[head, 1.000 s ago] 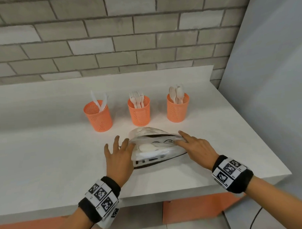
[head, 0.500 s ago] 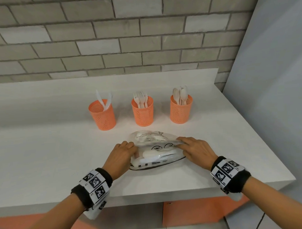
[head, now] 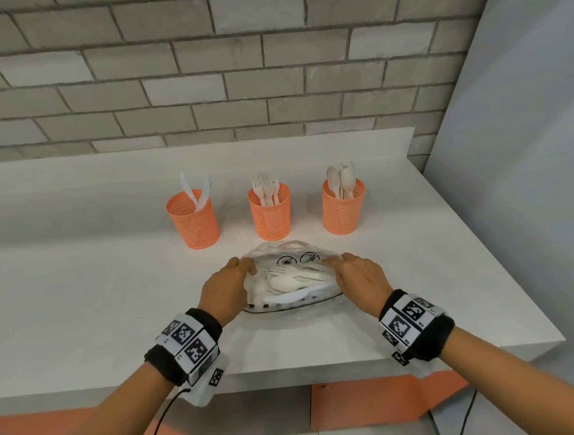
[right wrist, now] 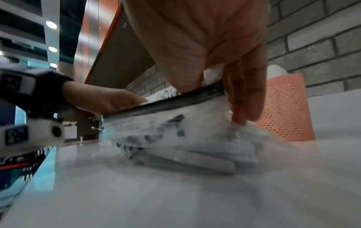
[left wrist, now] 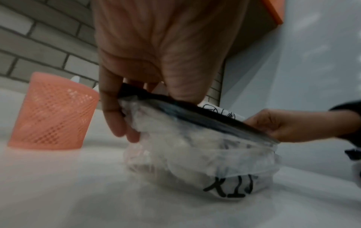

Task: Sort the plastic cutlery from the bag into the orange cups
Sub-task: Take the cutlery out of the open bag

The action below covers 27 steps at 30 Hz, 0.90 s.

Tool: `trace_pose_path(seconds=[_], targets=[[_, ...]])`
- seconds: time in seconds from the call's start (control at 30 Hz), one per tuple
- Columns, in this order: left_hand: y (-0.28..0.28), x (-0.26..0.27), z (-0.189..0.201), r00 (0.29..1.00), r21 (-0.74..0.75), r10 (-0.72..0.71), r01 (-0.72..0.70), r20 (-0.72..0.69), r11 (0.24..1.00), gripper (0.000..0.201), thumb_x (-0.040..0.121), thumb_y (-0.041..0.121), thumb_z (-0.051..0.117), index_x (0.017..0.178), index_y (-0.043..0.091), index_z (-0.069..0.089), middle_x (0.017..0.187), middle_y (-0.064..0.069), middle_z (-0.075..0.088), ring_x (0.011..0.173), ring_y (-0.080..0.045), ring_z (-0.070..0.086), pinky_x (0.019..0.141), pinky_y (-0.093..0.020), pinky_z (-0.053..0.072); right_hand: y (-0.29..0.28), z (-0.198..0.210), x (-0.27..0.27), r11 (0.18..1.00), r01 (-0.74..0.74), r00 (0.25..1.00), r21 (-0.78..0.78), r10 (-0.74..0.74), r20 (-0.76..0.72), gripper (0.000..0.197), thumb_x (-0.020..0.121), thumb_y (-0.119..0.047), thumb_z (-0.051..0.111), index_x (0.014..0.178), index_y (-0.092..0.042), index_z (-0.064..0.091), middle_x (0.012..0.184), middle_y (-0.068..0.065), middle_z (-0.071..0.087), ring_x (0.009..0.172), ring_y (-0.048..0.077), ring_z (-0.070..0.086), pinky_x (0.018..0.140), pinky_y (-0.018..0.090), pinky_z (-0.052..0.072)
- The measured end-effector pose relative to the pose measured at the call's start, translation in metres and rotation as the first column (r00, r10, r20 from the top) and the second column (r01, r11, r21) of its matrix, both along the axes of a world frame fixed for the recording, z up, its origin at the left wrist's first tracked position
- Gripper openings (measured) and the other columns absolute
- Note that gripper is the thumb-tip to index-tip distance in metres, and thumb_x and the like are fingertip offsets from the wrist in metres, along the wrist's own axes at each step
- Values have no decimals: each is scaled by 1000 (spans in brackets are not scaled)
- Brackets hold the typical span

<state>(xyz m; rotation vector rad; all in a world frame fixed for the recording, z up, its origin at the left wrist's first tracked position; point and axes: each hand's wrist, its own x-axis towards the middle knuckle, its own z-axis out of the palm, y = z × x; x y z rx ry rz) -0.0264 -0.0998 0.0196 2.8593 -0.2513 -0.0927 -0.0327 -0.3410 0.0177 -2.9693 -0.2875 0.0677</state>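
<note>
Right in the middle of the head view lies the clear plastic bag [head: 293,282], low on the white counter [head: 87,305]. White plastic cutlery [head: 296,280] shows through it, and black marks are drawn on its skin. A dark strip [left wrist: 205,112] runs along the bag's top edge.

The left hand [head: 224,289] holds the left end of the bag. In the left wrist view its fingers [left wrist: 115,117] curl down round that end, with the thumb on the dark strip. The right hand [head: 357,278] holds the right end. In the right wrist view its fingers [right wrist: 247,98] curl down over the bag's side, pinching the strip.

Just above the bag in the head view stand three orange cups in a row, apart from each other. The left cup [head: 193,220] has knives [head: 195,193] in it. The middle cup [head: 270,213] has forks [head: 265,188]. The right cup [head: 343,207] has spoons [head: 341,179].

Across the top of the frame runs a grey brick wall [head: 209,73]. Both wrists wear black bands [head: 416,325] with black and white square tags.
</note>
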Motion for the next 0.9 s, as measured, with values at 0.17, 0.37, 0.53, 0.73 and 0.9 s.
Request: trace_pose_path(seconds=[0.17, 0.37, 0.53, 0.73, 0.9], targets=[[-8, 10, 4, 979, -36, -29, 37, 202, 999, 64, 69, -15, 50, 130, 7, 47, 136, -11, 44, 91, -36, 61, 64, -39, 50, -4, 18, 13, 999, 46, 999, -17, -46, 14, 71, 83, 13, 39, 144, -22, 27, 155, 24, 2, 89, 37, 63, 65, 34, 43], [-14, -3, -14, 984, 94, -58, 43, 170, 995, 68, 66, -7, 58, 131, 7, 45, 150, -15, 30, 112, -36, 55, 77, -42, 49, -8, 5, 8, 994, 41, 998, -104, -45, -35, 57, 89, 2, 42, 140, -23, 33, 156, 20, -1, 82, 31, 60, 64, 32, 44], [-18, 1, 5, 987, 24, -100, 98, 122, 995, 68, 75, -4, 50, 137, 18, 35, 157, -5, 10, 137, -27, 29, 97, -40, 40, 7, 23, 1, 970, 68, 933, -234, 21, 360, 43, 45, -5, 84, 84, -16, 72, 88, 13, 59, 72, 25, 58, 51, 29, 41], [-21, 6, 9, 979, 137, -182, 169, 92, 976, 76, 73, -5, 52, 140, 23, 30, 158, -1, 0, 141, -21, 20, 110, -44, 24, 37, 12, 8, 960, -280, 941, -24, 280, 192, 38, 76, -2, 66, 114, -6, 63, 102, 14, 58, 93, 27, 58, 63, 27, 41], [-13, 14, 13, 992, 25, -114, 113, 54, 993, 74, 74, -3, 50, 141, 18, 27, 150, -1, 23, 113, -26, 51, 87, -37, 41, 36, 1, 41, 969, -169, 958, 179, 204, -203, 74, 83, -39, 65, 141, -9, 30, 144, 11, 40, 131, 27, 39, 109, 40, 35]])
